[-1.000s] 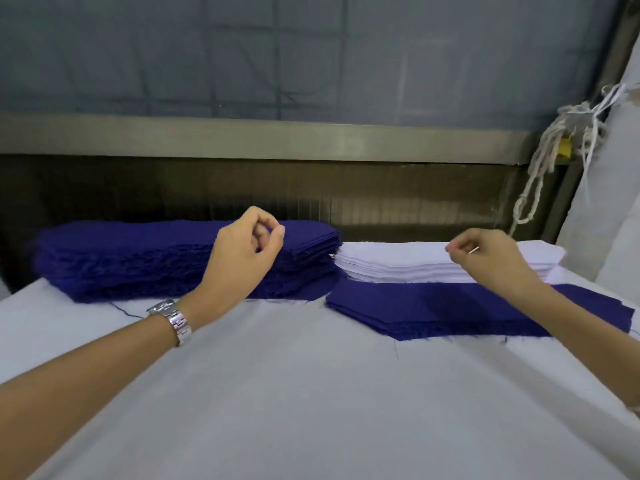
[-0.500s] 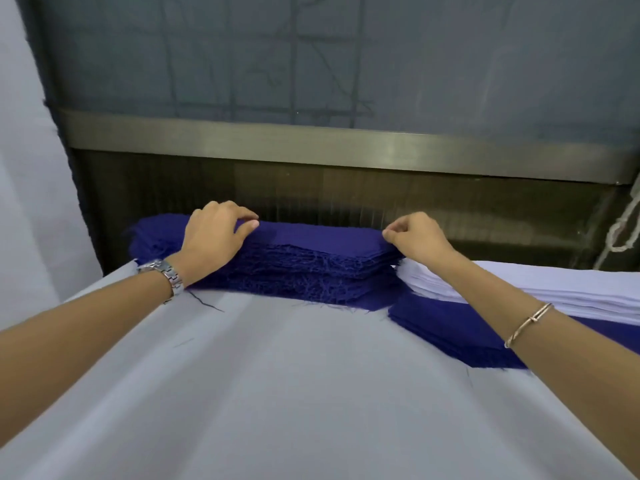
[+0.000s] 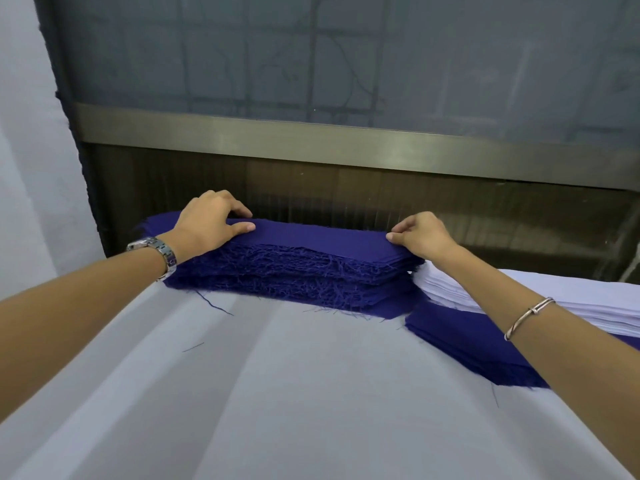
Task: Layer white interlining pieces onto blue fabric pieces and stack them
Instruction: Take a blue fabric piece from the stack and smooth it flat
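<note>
Likely a garment workshop or sewing factory: a tall stack of cut blue cloth pieces (image 3: 294, 268) with frayed edges sits beside a stack of white pieces (image 3: 588, 303) on a wide cloth-covered worktop (image 3: 311, 393), with a metal rail (image 3: 346, 140) behind.

bare white table (image 3: 294, 393) in front, blue stack (image 3: 294, 271) and white stack (image 3: 588, 306) along the back wall (image 3: 346, 199)
</note>
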Action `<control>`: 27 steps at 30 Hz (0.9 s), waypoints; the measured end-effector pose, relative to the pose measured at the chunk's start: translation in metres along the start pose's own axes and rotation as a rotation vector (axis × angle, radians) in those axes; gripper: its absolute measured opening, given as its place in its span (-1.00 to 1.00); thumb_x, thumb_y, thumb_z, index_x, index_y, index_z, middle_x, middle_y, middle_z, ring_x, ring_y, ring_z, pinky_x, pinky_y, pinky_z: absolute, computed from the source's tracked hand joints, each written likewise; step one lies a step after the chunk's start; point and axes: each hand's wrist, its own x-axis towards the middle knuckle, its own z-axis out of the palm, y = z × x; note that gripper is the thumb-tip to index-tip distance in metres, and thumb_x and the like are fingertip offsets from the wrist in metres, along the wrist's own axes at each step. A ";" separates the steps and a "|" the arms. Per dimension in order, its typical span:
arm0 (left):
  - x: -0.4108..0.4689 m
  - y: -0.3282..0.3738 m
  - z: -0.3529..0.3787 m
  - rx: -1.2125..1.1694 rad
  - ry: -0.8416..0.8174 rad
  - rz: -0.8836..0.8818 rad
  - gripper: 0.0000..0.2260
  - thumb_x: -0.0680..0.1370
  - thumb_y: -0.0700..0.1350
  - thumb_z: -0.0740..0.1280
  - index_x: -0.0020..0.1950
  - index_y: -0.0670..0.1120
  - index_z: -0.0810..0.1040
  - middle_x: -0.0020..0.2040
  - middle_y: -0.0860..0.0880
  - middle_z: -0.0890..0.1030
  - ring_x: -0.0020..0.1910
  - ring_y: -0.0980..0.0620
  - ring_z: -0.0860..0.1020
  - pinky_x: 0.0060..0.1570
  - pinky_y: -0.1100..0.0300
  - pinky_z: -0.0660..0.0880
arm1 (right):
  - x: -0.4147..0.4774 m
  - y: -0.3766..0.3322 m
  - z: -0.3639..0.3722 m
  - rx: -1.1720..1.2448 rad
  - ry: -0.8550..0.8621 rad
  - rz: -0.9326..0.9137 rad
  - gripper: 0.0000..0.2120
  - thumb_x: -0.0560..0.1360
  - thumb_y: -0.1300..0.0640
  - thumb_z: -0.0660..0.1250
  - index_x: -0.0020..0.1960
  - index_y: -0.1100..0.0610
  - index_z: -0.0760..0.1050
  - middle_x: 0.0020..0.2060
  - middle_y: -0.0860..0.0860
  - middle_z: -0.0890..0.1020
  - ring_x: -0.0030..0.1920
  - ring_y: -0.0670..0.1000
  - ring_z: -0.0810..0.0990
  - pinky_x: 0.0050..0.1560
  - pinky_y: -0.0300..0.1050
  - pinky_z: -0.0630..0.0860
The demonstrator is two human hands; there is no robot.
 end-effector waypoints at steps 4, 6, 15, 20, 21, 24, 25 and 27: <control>0.005 0.003 0.005 -0.044 -0.033 0.009 -0.70 0.59 0.03 0.37 0.28 -0.04 0.61 0.28 -0.08 0.56 0.23 -0.08 0.49 0.21 -0.09 0.48 | 0.000 0.001 0.000 0.025 -0.022 0.004 -0.83 0.55 0.08 0.44 -0.22 0.02 0.59 -0.18 -0.06 0.60 -0.10 -0.05 0.53 -0.03 -0.08 0.44; 0.007 0.004 0.007 -0.056 -0.049 0.014 -0.70 0.59 0.02 0.37 0.29 -0.03 0.61 0.28 -0.07 0.56 0.22 -0.07 0.49 0.22 -0.08 0.48 | 0.000 0.001 0.000 0.026 -0.028 0.002 -0.81 0.55 0.08 0.43 -0.24 0.01 0.58 -0.19 -0.07 0.59 -0.13 -0.07 0.52 -0.04 -0.09 0.44; 0.015 0.005 0.014 -0.147 -0.157 -0.012 -0.69 0.58 -0.03 0.38 0.31 -0.03 0.58 0.30 -0.07 0.52 0.23 -0.06 0.51 0.27 -0.08 0.48 | 0.001 0.002 0.003 -0.101 -0.032 -0.035 -0.86 0.59 0.06 0.38 -0.12 0.07 0.56 -0.22 -0.09 0.52 -0.20 -0.12 0.46 -0.10 -0.13 0.42; 0.017 0.003 0.014 -0.160 -0.204 0.004 -0.67 0.60 -0.05 0.36 0.36 -0.06 0.54 0.33 -0.09 0.49 0.27 -0.07 0.48 0.29 -0.02 0.45 | 0.001 -0.002 0.004 -0.117 -0.045 -0.021 -0.80 0.60 0.09 0.36 0.11 0.20 0.63 -0.11 0.02 0.58 -0.02 0.03 0.54 0.03 -0.06 0.47; 0.017 0.003 0.014 -0.166 -0.211 0.006 -0.66 0.60 -0.06 0.35 0.37 -0.07 0.54 0.33 -0.10 0.49 0.27 -0.07 0.48 0.29 -0.01 0.45 | 0.001 -0.003 0.005 -0.113 -0.030 -0.027 -0.80 0.60 0.11 0.37 0.13 0.22 0.63 -0.09 0.03 0.58 0.00 0.04 0.54 0.04 -0.06 0.47; 0.018 0.003 0.014 -0.192 -0.221 -0.002 -0.65 0.60 -0.07 0.35 0.38 -0.08 0.53 0.35 -0.11 0.47 0.29 -0.08 0.47 0.31 -0.01 0.43 | 0.000 -0.003 0.006 -0.077 0.038 -0.067 -0.79 0.56 0.18 0.42 0.17 0.21 0.62 -0.13 0.02 0.60 0.01 0.04 0.58 0.06 -0.10 0.48; 0.018 0.003 0.014 -0.196 -0.224 -0.006 -0.65 0.60 -0.07 0.35 0.39 -0.08 0.52 0.35 -0.11 0.47 0.30 -0.08 0.46 0.32 -0.02 0.43 | 0.000 -0.003 0.006 -0.058 0.058 -0.075 -0.77 0.54 0.20 0.44 0.19 0.19 0.61 -0.14 0.01 0.60 0.01 0.03 0.59 0.06 -0.12 0.47; 0.017 0.003 0.014 -0.200 -0.229 -0.007 -0.64 0.60 -0.07 0.35 0.40 -0.07 0.51 0.35 -0.11 0.46 0.30 -0.08 0.46 0.33 -0.04 0.42 | -0.001 -0.004 0.005 -0.021 0.089 -0.085 -0.69 0.50 0.25 0.48 0.22 0.17 0.58 -0.09 0.00 0.60 0.00 0.00 0.57 0.04 -0.16 0.45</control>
